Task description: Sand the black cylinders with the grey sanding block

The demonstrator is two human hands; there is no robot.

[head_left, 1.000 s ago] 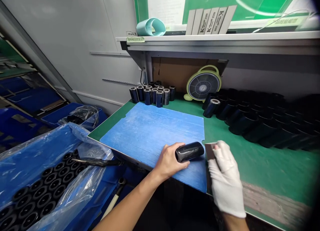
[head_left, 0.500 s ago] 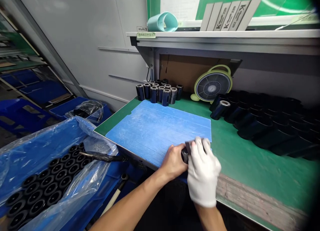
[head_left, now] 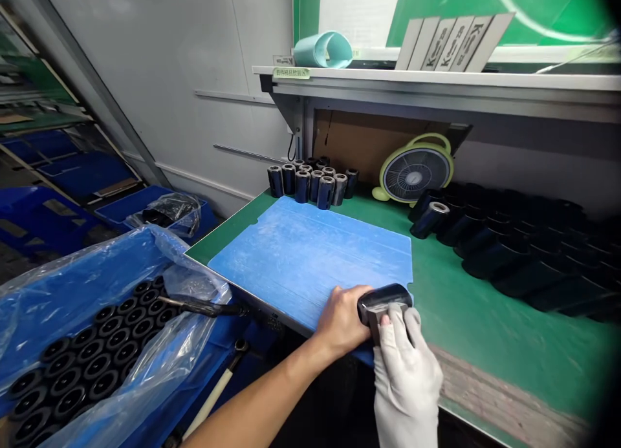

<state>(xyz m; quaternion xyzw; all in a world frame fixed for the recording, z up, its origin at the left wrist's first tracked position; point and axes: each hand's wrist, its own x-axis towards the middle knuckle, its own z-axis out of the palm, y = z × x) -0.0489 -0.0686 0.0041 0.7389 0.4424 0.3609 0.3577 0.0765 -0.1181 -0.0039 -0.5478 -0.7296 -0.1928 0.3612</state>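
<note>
Near the front edge of the bench I hold a glossy black cylinder (head_left: 387,297) lying on its side. My bare left hand (head_left: 343,317) is closed round its left end. My right hand (head_left: 406,357), in a white glove, has its fingers bent against the cylinder's near side. Pinched in that gloved hand is a small dark grey flat piece (head_left: 374,326), pressed against the cylinder; its kind is unclear and most of it is hidden. Behind both hands lies a blue sheet (head_left: 301,260) on the green bench top (head_left: 456,312).
Several dark cylinders (head_left: 326,192) stand at the back of the bench, and many more (head_left: 514,260) fill its right side. A green-rimmed fan (head_left: 414,173) stands between them. At left, a plastic-lined blue crate (head_left: 179,241) holds black cylinders. A handled tool (head_left: 213,396) lies beside it.
My right hand has moved down towards me, from the top of the cylinder to its near side, uncovering more of the cylinder. My left hand keeps its grip. The view has shifted slightly.
</note>
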